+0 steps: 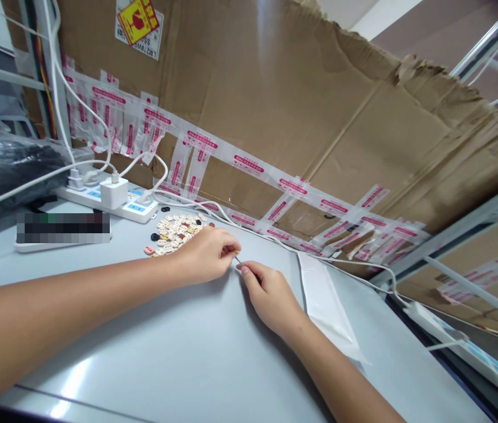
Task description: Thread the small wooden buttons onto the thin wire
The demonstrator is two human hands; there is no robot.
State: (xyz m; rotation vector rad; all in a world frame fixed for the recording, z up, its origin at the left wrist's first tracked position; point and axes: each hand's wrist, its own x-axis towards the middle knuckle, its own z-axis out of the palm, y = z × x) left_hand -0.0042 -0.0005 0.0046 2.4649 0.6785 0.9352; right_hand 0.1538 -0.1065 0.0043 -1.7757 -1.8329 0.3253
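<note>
A small yellow piece (pixel 237 252), which looks like a button, is pinched between the thumb and fingers of my left hand (pixel 209 252). My right hand (pixel 270 294) is closed on a thin dark strand (pixel 239 259), whose far end meets the yellow piece. Whether the strand is a cord or a stiff wire I cannot tell. Just behind my left hand lies a pile of buttons (pixel 178 229), mostly cream, with some black, brown, yellow and pink ones. My left hand and wrist hide part of the pile.
A white power strip (pixel 143 210) with plugs and cables stands at the back left, behind a white object with a blurred top (pixel 63 232). To the right lies a white plastic bag (pixel 326 299). A taped cardboard sheet (pixel 275 117) walls off the back of the grey table (pixel 178 364).
</note>
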